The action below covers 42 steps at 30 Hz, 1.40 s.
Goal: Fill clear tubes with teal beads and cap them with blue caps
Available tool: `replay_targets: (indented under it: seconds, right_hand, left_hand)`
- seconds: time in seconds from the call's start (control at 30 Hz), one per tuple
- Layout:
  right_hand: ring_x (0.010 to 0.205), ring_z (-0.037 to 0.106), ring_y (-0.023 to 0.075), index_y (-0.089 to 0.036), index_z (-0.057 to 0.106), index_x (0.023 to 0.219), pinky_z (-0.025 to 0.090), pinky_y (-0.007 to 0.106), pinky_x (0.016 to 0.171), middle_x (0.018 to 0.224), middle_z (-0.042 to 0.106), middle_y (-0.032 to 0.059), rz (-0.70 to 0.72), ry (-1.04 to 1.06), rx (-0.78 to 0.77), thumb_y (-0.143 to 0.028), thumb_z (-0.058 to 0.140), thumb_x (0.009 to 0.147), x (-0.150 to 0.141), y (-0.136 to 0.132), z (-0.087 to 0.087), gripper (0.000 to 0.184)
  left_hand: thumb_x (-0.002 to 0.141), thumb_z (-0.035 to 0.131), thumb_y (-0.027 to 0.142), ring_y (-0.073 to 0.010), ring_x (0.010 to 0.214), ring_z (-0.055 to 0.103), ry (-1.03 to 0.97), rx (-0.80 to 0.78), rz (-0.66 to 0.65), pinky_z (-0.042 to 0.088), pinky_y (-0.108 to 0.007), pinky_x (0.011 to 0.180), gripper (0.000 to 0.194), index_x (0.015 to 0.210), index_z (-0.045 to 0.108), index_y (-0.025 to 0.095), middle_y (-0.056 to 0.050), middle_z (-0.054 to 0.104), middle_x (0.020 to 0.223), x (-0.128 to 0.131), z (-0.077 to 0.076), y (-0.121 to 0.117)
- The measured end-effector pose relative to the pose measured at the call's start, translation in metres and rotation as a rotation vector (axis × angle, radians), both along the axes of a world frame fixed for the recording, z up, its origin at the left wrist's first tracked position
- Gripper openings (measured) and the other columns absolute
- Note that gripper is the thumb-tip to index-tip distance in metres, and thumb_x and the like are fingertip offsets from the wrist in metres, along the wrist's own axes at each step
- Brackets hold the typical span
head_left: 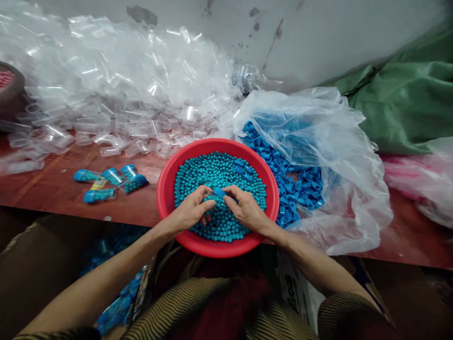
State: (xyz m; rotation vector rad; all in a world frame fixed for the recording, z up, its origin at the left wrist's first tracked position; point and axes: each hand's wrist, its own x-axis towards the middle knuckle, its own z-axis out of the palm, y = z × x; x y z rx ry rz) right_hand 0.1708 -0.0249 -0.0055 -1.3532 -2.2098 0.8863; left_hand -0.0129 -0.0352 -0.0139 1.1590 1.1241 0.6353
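Observation:
A red basin (164,193) holds many small teal beads (219,231). Over the beads my left hand (193,206) pinches a clear plastic tube (208,185), mostly hidden by the fingers. Opposite it, my right hand (246,208) grips a blue plastic cap (219,191) at the tube's end. Whether the cap is fully seated I cannot tell. A few loose blue caps (244,169) rest on the beads at the basin's far right side.
Left of the basin lie several filled, blue-capped tubes (99,195). Clear empty tubes (141,80) are heaped along the wall. A plastic bag (347,165) spills blue caps (297,189) at right. Below the table (138,208) is a box of blue-capped tubes (118,302).

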Motion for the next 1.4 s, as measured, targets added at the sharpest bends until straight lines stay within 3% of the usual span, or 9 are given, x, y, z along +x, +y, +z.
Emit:
replay_targets:
  seconds: [0.17, 0.27, 0.43, 0.53, 0.67, 0.83, 1.0, 1.2, 1.4]
  right_hand:
    - [0.081, 0.063, 0.0201, -0.013, 0.039, 0.135, 0.046, 0.030, 0.072, 0.097, 0.066, 0.0121, -0.065, -0.250, 0.090, -0.019, 0.034, 0.091, 0.000, -0.005, -0.002, 0.044]
    - [0.078, 0.063, 0.0216, -0.010, 0.035, 0.138, 0.047, 0.032, 0.070, 0.086, 0.066, 0.0125, -0.099, -0.394, -0.021, -0.013, 0.037, 0.087, 0.011, 0.003, 0.001, 0.052]
    - [0.053, 0.052, 0.0105, -0.015, 0.051, 0.110, 0.048, 0.024, 0.050, 0.071, 0.057, 0.0000, -0.183, 0.302, -0.512, -0.028, 0.043, 0.086, 0.022, 0.011, 0.003, 0.028]
    - [0.047, 0.045, 0.0075, -0.016, 0.051, 0.101, 0.047, 0.022, 0.044, 0.067, 0.051, -0.0042, -0.171, 0.570, -0.648, -0.034, 0.050, 0.083, 0.019, 0.006, 0.003, 0.026]
    - [0.047, 0.045, 0.0082, -0.020, 0.050, 0.110, 0.047, 0.023, 0.046, 0.066, 0.048, -0.0054, -0.038, 0.449, -0.475, -0.037, 0.049, 0.086, 0.012, -0.006, -0.001, 0.030]
    - [0.092, 0.058, 0.0193, -0.017, 0.054, 0.113, 0.046, 0.032, 0.081, 0.102, 0.063, 0.0090, 0.060, 0.069, 0.050, -0.027, 0.046, 0.089, 0.010, -0.011, 0.002, 0.028]
    - [0.061, 0.051, 0.0123, -0.017, 0.056, 0.095, 0.037, 0.024, 0.060, 0.067, 0.056, -0.0009, 0.085, -0.076, -0.074, -0.032, 0.034, 0.095, 0.013, -0.010, 0.018, 0.027]
    - [0.059, 0.041, 0.0101, -0.018, 0.049, 0.078, 0.027, 0.025, 0.061, 0.066, 0.045, -0.0033, 0.298, -0.282, -0.092, -0.027, 0.031, 0.097, 0.019, -0.002, 0.031, 0.027]
    - [0.058, 0.034, 0.0096, -0.018, 0.045, 0.072, 0.022, 0.026, 0.057, 0.069, 0.042, -0.0027, 0.367, -0.308, -0.076, -0.021, 0.030, 0.096, 0.017, 0.003, 0.032, 0.028]
  left_hand:
    - [0.079, 0.055, 0.030, -0.0038, 0.040, 0.050, -0.015, 0.020, 0.000, 0.038, -0.014, 0.033, 0.039, 0.113, 0.039, 0.019, 0.006, 0.051, 0.072, 0.000, 0.002, -0.001]
    - [0.080, 0.053, 0.028, -0.0047, 0.042, 0.052, 0.034, 0.024, 0.012, 0.036, -0.014, 0.033, 0.036, 0.113, 0.041, 0.018, 0.004, 0.053, 0.076, 0.001, 0.002, -0.002]
    - [0.081, 0.049, 0.027, -0.0056, 0.043, 0.051, 0.047, 0.010, -0.036, 0.035, -0.015, 0.033, 0.032, 0.111, 0.042, 0.018, 0.003, 0.053, 0.077, 0.008, 0.003, -0.006]
    - [0.081, 0.049, 0.028, -0.0056, 0.043, 0.051, 0.034, -0.001, -0.033, 0.035, -0.015, 0.034, 0.035, 0.114, 0.040, 0.019, 0.003, 0.053, 0.076, 0.011, 0.005, -0.007]
    - [0.080, 0.052, 0.030, -0.0048, 0.043, 0.049, -0.021, 0.045, -0.038, 0.034, -0.015, 0.033, 0.036, 0.113, 0.041, 0.020, 0.004, 0.052, 0.075, 0.010, 0.004, -0.009]
    - [0.081, 0.053, 0.029, -0.0048, 0.044, 0.048, -0.036, 0.083, -0.019, 0.035, -0.016, 0.036, 0.029, 0.108, 0.043, 0.021, 0.005, 0.052, 0.074, 0.009, 0.004, -0.010]
    - [0.083, 0.051, 0.026, -0.0064, 0.049, 0.045, 0.013, 0.172, 0.005, 0.039, -0.019, 0.044, 0.035, 0.116, 0.041, 0.022, 0.004, 0.053, 0.077, 0.009, 0.006, -0.013]
    - [0.085, 0.048, 0.028, -0.0063, 0.052, 0.045, -0.003, 0.211, -0.104, 0.042, -0.021, 0.051, 0.040, 0.123, 0.040, 0.023, 0.003, 0.050, 0.080, 0.008, 0.006, -0.015]
    - [0.083, 0.052, 0.027, -0.0067, 0.052, 0.046, -0.028, 0.161, -0.118, 0.042, -0.021, 0.050, 0.045, 0.126, 0.040, 0.023, 0.004, 0.049, 0.077, 0.007, 0.009, -0.014]
